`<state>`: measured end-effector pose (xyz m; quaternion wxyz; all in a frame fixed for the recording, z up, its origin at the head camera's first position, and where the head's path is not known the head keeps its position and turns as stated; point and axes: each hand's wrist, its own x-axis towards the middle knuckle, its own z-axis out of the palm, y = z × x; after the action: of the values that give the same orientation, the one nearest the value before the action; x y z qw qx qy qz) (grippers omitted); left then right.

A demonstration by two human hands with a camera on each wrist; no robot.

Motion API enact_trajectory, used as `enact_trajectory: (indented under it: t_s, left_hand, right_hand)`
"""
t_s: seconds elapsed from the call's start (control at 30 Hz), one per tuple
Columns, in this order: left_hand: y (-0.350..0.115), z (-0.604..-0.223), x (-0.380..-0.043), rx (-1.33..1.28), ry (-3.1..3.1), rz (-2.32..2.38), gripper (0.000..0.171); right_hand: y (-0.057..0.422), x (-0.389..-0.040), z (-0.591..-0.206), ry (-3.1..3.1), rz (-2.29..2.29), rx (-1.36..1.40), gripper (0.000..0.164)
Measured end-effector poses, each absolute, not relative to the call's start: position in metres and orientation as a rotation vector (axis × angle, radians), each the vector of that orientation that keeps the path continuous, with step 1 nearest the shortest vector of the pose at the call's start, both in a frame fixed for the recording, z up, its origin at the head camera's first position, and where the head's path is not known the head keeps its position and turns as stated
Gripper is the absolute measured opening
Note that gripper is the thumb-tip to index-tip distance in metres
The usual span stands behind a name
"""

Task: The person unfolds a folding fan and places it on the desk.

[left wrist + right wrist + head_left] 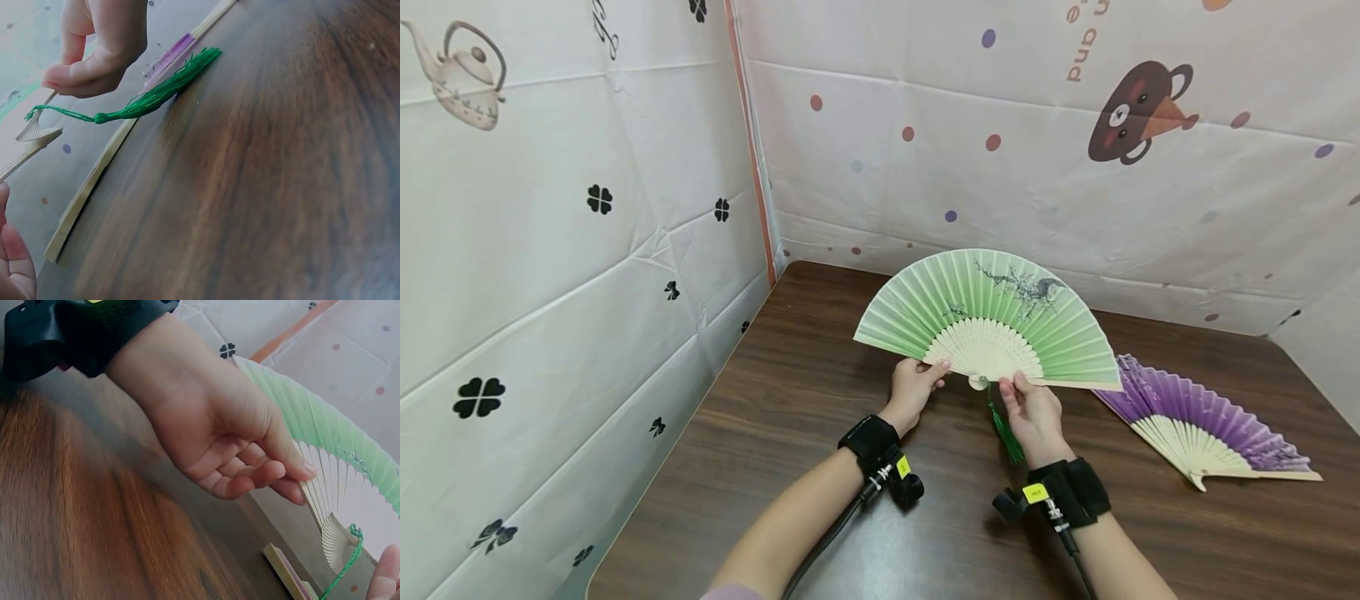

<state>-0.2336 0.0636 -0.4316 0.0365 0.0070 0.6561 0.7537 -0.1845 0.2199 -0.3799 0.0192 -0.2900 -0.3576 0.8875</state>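
A spread green folding fan (887,304) with pale ribs and a dark branch print is held up over the table by both hands. My left hand (912,390) pinches the left end of the ribs between thumb and fingers; the right wrist view shows that left hand (231,437) gripping the outer rib. On the opposite side, my right hand (1033,417) pinches the lower right edge near the pivot. From the pivot hangs a green tassel (1006,433), in front of the right hand in the left wrist view. A spread purple folding fan (1232,421) lies on the table, right of the right hand.
The brown wood-grain table (760,467) runs back to a patterned cloth wall (865,183), with another cloth wall (550,275) along its left side. Both wrists wear a black strap; a cable (823,542) trails from the left camera (906,492).
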Motion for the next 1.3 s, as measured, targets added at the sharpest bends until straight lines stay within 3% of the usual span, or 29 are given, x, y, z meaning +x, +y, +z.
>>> enact_trajectory:
  t_s: [0.37,0.6,0.87,1.3]
  left_hand:
    - [0.05,-0.429,-0.235,-0.143,2.001,2.396,0.021]
    - [0.019,-0.424,-0.242,-0.221,2.017,2.44,0.023]
    - [-0.019,-0.422,-0.244,-0.337,2.081,2.454,0.026]
    - [-0.056,-0.426,-0.236,-0.666,1.667,2.453,0.034]
  right_hand:
    - [0.2,-0.199,-0.377,-1.164,2.748,-0.889,0.015]
    - [0.171,-0.222,-0.371,-1.328,2.74,-0.804,0.044]
    - [0.136,-0.255,-0.372,-1.583,2.663,-0.74,0.008]
    - [0.109,-0.283,-0.396,-2.015,2.624,-0.803,0.007]
